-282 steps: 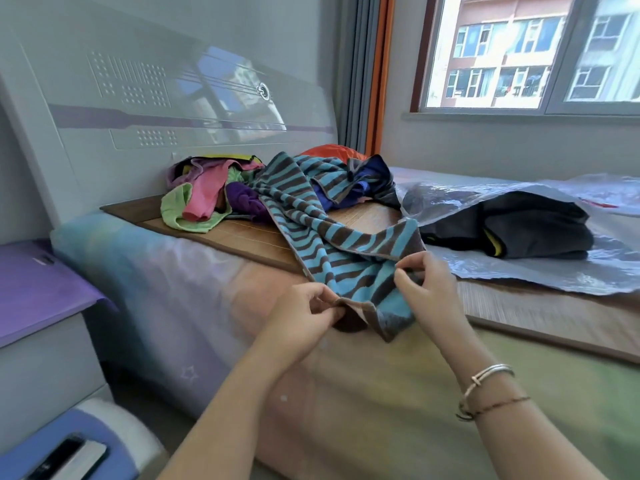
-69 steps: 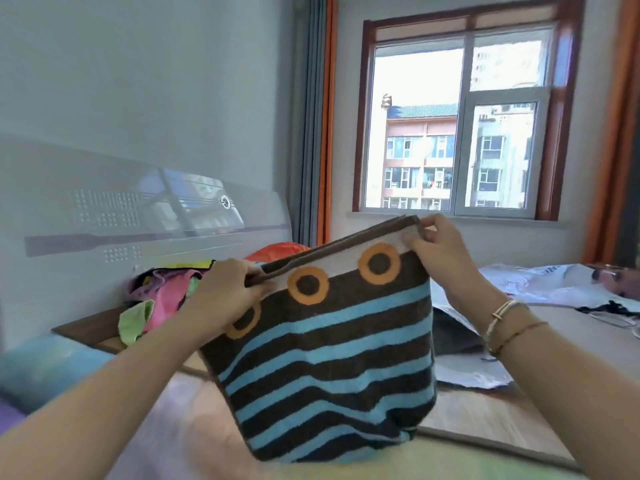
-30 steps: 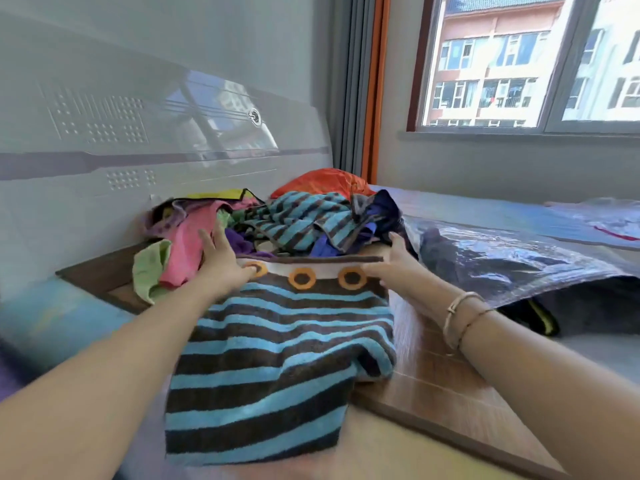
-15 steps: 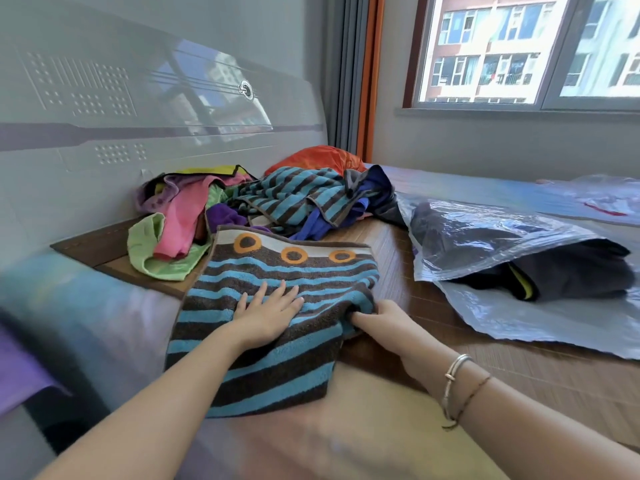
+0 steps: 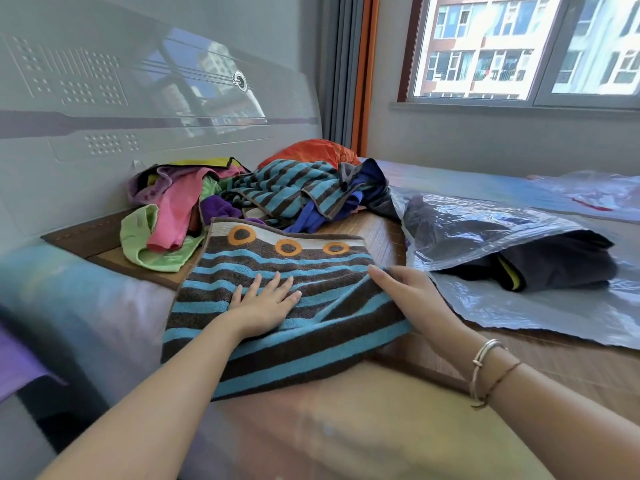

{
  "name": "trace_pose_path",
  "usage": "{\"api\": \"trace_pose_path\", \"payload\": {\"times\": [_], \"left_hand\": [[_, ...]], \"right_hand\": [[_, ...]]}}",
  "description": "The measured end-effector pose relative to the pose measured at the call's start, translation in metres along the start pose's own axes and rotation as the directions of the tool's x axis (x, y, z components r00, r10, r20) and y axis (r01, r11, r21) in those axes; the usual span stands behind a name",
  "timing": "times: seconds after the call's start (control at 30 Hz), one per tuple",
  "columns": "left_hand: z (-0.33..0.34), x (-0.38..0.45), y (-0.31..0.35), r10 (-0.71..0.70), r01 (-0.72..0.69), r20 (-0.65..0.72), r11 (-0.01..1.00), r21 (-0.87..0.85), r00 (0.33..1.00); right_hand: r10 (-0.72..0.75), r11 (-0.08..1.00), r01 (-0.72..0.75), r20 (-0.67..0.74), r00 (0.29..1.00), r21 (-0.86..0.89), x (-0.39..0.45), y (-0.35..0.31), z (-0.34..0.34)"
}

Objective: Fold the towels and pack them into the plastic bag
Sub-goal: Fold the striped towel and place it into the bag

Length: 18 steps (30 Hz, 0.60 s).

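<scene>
At far left we see the pile [image 5: 214,202] of loose towels against the headboard [image 5: 138,109], with the striped towel [image 5: 277,306] spread just in front of it over the bed's [image 5: 346,427] edge. Our left hand [image 5: 263,303] lies flat on the towel, fingers straight, and our right hand [image 5: 408,296] lifts its right edge, fingers tucked beneath the cloth. Farther right lies the bag [image 5: 519,306], dark folded cloth inside.
</scene>
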State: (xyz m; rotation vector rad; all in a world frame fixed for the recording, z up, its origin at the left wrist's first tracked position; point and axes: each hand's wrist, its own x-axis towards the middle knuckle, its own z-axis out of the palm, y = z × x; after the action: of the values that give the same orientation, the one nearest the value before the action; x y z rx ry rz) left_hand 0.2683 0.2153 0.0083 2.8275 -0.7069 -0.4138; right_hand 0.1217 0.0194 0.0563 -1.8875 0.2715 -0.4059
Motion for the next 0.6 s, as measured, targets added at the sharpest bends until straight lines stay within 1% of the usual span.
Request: {"api": "trace_pose_path", "payload": {"times": [0.03,0.07,0.13,0.17,0.23,0.3,0.37,0.43,0.5,0.53,0.6], "left_hand": [[0.0,-0.001,0.0,0.001,-0.001,0.004,1.0,-0.006,1.0],[0.0,-0.002,0.001,0.002,-0.002,0.006,1.0,-0.009,1.0],[-0.001,-0.004,0.002,0.001,-0.001,0.004,1.0,-0.006,1.0],[-0.001,-0.005,0.003,-0.001,0.001,-0.001,1.0,-0.002,1.0],[0.0,-0.006,0.004,-0.004,0.004,-0.012,1.0,0.007,1.0],[0.002,-0.009,0.005,-0.003,0.004,-0.034,1.0,0.027,0.999],[0.003,-0.014,0.006,0.013,-0.006,-0.097,0.997,0.074,0.995],[0.004,-0.023,0.008,0.073,-0.053,-0.208,0.994,0.101,0.975],[0.006,-0.039,0.01,0.166,-0.154,-0.3,0.986,0.063,0.939],[0.007,-0.05,0.011,0.218,-0.219,-0.316,0.975,0.032,0.923],[0.013,-0.075,0.011,0.306,-0.324,-0.287,0.946,-0.018,0.908]], "right_hand": [[0.07,0.998,-0.07,0.075,0.995,0.005,-0.003,-0.002,-0.005],[0.129,0.992,-0.129,0.122,0.984,-0.003,-0.006,0.0,-0.009],[0.189,0.981,-0.182,0.149,0.971,-0.06,-0.014,0.006,-0.015],[0.19,0.978,-0.175,0.131,0.973,-0.113,-0.018,0.011,-0.018],[0.166,0.958,-0.148,0.054,0.985,-0.248,-0.025,0.02,-0.024],[0.181,0.912,-0.179,-0.03,0.983,-0.369,-0.033,0.024,-0.029],[0.21,0.871,-0.208,-0.044,0.977,-0.445,-0.042,0.022,-0.03],[0.171,0.815,-0.147,-0.01,0.985,-0.56,-0.053,0.014,-0.027],[0.078,0.716,-0.03,0.037,0.996,-0.698,-0.063,0.008,-0.023],[0.034,0.666,0.024,0.063,0.997,-0.745,-0.069,0.006,-0.021],[-0.01,0.61,0.089,0.105,0.994,-0.788,-0.078,0.003,-0.016]]}}
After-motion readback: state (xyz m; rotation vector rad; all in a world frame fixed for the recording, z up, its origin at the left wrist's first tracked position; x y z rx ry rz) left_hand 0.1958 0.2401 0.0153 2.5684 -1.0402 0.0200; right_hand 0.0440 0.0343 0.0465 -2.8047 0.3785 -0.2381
